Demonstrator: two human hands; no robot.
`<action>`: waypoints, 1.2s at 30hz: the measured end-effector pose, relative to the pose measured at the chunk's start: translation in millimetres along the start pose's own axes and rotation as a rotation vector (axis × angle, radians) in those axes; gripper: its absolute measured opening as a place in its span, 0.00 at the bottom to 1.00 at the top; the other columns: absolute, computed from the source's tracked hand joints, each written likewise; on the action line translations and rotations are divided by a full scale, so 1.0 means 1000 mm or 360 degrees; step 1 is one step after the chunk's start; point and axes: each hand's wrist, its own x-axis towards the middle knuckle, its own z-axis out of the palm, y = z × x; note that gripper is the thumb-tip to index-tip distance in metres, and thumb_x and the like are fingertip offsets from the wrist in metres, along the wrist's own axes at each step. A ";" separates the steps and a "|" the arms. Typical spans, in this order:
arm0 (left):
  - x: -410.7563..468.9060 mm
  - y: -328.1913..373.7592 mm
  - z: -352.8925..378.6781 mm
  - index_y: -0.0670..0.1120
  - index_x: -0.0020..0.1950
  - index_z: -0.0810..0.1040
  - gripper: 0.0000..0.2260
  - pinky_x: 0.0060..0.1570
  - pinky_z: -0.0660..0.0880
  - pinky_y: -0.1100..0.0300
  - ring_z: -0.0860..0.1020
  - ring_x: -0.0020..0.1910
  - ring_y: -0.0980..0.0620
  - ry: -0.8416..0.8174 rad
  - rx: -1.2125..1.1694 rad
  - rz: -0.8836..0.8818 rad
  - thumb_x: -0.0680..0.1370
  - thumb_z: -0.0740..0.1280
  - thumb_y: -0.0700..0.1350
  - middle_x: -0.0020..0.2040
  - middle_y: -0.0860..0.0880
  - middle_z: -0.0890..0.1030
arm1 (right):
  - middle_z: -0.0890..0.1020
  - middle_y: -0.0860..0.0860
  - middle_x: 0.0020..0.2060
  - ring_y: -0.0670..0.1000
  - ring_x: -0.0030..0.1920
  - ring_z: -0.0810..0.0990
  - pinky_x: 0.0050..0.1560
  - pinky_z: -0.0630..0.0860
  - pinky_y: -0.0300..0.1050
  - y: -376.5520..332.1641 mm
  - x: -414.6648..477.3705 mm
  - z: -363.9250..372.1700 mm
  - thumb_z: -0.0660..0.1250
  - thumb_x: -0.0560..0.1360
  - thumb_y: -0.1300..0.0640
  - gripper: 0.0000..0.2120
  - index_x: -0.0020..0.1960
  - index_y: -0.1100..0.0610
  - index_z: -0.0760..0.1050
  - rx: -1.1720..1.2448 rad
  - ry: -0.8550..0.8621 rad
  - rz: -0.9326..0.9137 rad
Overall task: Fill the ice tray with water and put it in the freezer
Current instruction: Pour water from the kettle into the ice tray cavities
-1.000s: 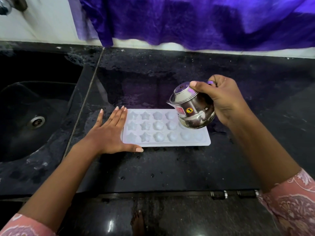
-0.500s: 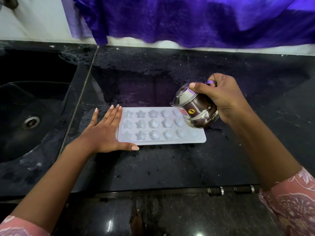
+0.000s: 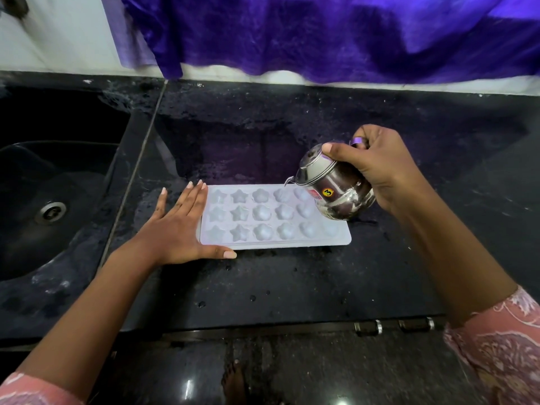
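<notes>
A pale plastic ice tray with star and flower shaped moulds lies flat on the black stone counter. My left hand rests flat and open against the tray's left end, thumb along its front edge. My right hand grips a small steel pot, tilted with its mouth to the left above the tray's back right cells. A thin stream of water leaves the pot's lip and falls into a cell in the back row. The pot hides the tray's far right corner.
A black sink with a metal drain is set into the counter at the left. A purple cloth hangs along the back wall. Water drops dot the counter. Cabinet handles sit below the front edge.
The pot has stayed tilted over the tray's right end and shifted slightly toward the back row. My left hand has kept its place against the tray.
</notes>
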 end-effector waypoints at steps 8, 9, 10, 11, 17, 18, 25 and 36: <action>0.000 0.000 -0.001 0.47 0.72 0.27 0.61 0.67 0.26 0.48 0.26 0.69 0.58 -0.0004 0.0036 -0.0013 0.52 0.44 0.82 0.71 0.54 0.28 | 0.68 0.48 0.25 0.48 0.29 0.70 0.33 0.67 0.43 -0.002 0.000 -0.001 0.75 0.65 0.58 0.22 0.30 0.53 0.60 0.0019 0.0008 -0.0012; 0.000 0.001 -0.001 0.47 0.72 0.27 0.61 0.67 0.26 0.48 0.26 0.69 0.58 -0.0007 0.0038 -0.0016 0.52 0.44 0.82 0.72 0.54 0.28 | 0.68 0.48 0.25 0.48 0.29 0.70 0.33 0.67 0.43 -0.002 0.000 -0.001 0.75 0.65 0.58 0.22 0.30 0.53 0.60 0.0021 0.0009 -0.0014; 0.001 0.001 -0.002 0.47 0.72 0.27 0.61 0.67 0.26 0.48 0.26 0.69 0.58 -0.0008 0.0038 -0.0017 0.51 0.44 0.82 0.72 0.54 0.28 | 0.68 0.48 0.25 0.48 0.29 0.70 0.33 0.68 0.43 -0.002 0.000 -0.002 0.75 0.65 0.58 0.22 0.30 0.53 0.60 0.0021 0.0011 -0.0018; 0.001 0.001 -0.002 0.47 0.72 0.27 0.61 0.67 0.26 0.48 0.27 0.69 0.58 -0.0008 0.0040 -0.0018 0.51 0.44 0.82 0.72 0.54 0.28 | 0.68 0.48 0.25 0.48 0.30 0.70 0.33 0.68 0.44 -0.003 0.000 -0.002 0.75 0.65 0.58 0.22 0.30 0.53 0.60 0.0018 0.0014 -0.0021; -0.001 0.003 -0.004 0.47 0.72 0.27 0.61 0.67 0.26 0.48 0.26 0.69 0.59 -0.0024 0.0029 -0.0020 0.51 0.44 0.82 0.71 0.54 0.28 | 0.67 0.48 0.26 0.49 0.32 0.70 0.34 0.68 0.44 -0.002 0.000 -0.004 0.75 0.65 0.58 0.22 0.30 0.53 0.60 0.0027 0.0022 -0.0024; -0.001 0.003 -0.004 0.47 0.72 0.27 0.62 0.67 0.26 0.48 0.26 0.68 0.59 -0.0024 0.0023 -0.0020 0.51 0.44 0.82 0.71 0.55 0.28 | 0.67 0.48 0.26 0.49 0.31 0.70 0.33 0.68 0.44 -0.001 0.000 -0.004 0.75 0.65 0.58 0.22 0.30 0.53 0.60 0.0036 0.0024 -0.0021; -0.002 0.004 -0.004 0.47 0.72 0.28 0.62 0.67 0.26 0.48 0.26 0.68 0.59 -0.0028 0.0014 -0.0020 0.51 0.45 0.82 0.69 0.56 0.27 | 0.68 0.49 0.26 0.48 0.30 0.71 0.31 0.69 0.41 0.002 -0.001 -0.007 0.75 0.65 0.59 0.22 0.30 0.53 0.60 0.0083 0.0028 0.0010; -0.002 0.005 -0.005 0.47 0.72 0.27 0.61 0.68 0.26 0.48 0.26 0.67 0.59 -0.0034 0.0027 -0.0028 0.51 0.44 0.82 0.68 0.56 0.26 | 0.69 0.48 0.25 0.51 0.35 0.73 0.33 0.71 0.42 0.000 0.001 -0.015 0.76 0.64 0.60 0.23 0.28 0.52 0.60 0.0383 0.0075 0.0079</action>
